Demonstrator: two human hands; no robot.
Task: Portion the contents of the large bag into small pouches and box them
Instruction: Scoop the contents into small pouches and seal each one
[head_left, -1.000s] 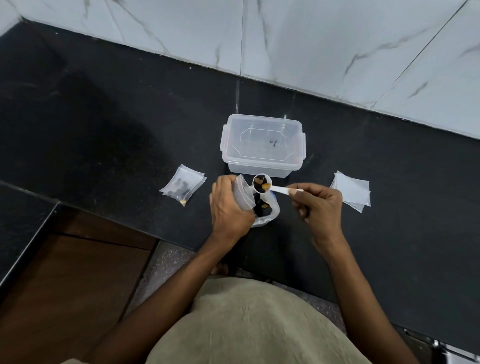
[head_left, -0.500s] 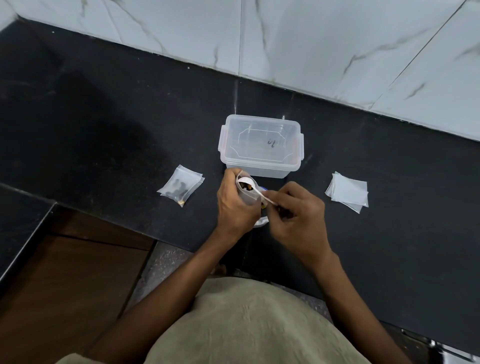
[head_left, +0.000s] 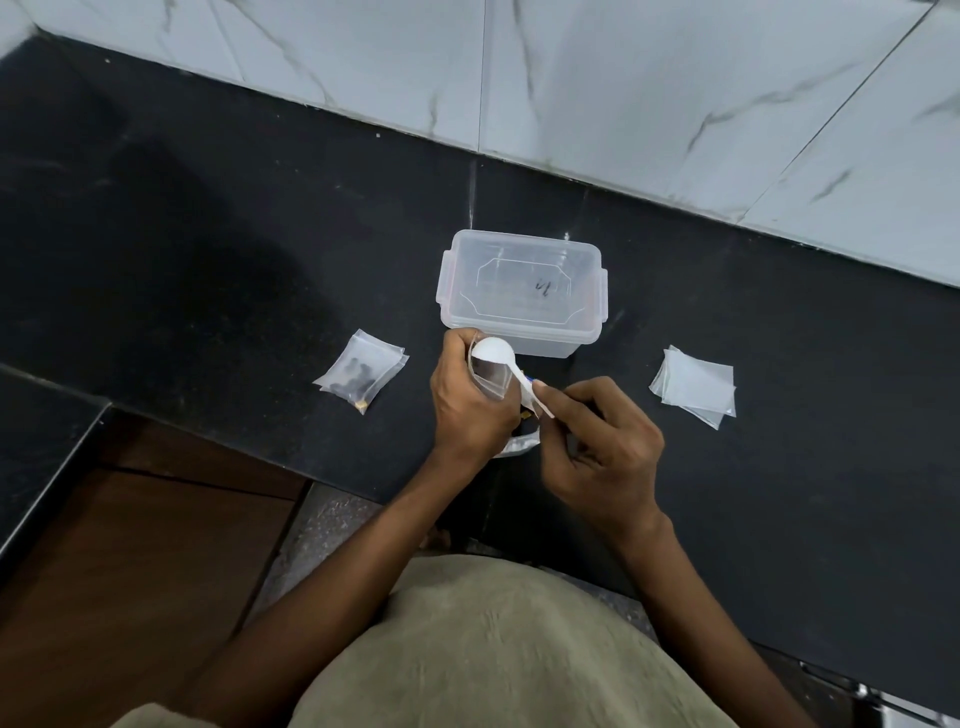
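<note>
A black stone countertop (head_left: 208, 249) runs below a white marble-veined wall (head_left: 675, 93), and everything else sits on it around one landmark, the clear plastic box (head_left: 521, 291), which stands shut under its clip-on lid with a small dark scribble on top. Directly in front of the box, toward the person, the two hands meet. Under them lies the large bag (head_left: 519, 445), almost wholly hidden; only a crumpled clear edge shows at the counter's near side.

The left hand (head_left: 470, 402) is curled closed around a small clear pouch (head_left: 491, 376), gripping it upright with its mouth facing up, just in front of the box's near wall. The right hand (head_left: 602, 447), to the right of the pouch, pinches the handle of a white plastic spoon (head_left: 506, 366) between thumb and fingertips, the other fingers folded in. The spoon's bowl is turned over at the mouth of the pouch, its pale back facing the camera, so whatever it carries cannot be seen.

Left of the box, well apart from the hands, lie filled pouches (head_left: 361, 376) holding dark pieces with a tan one at the lower corner. Right of the box rests a fanned stack of empty pouches (head_left: 693, 387). Nothing stands between the hands and the box.
</note>
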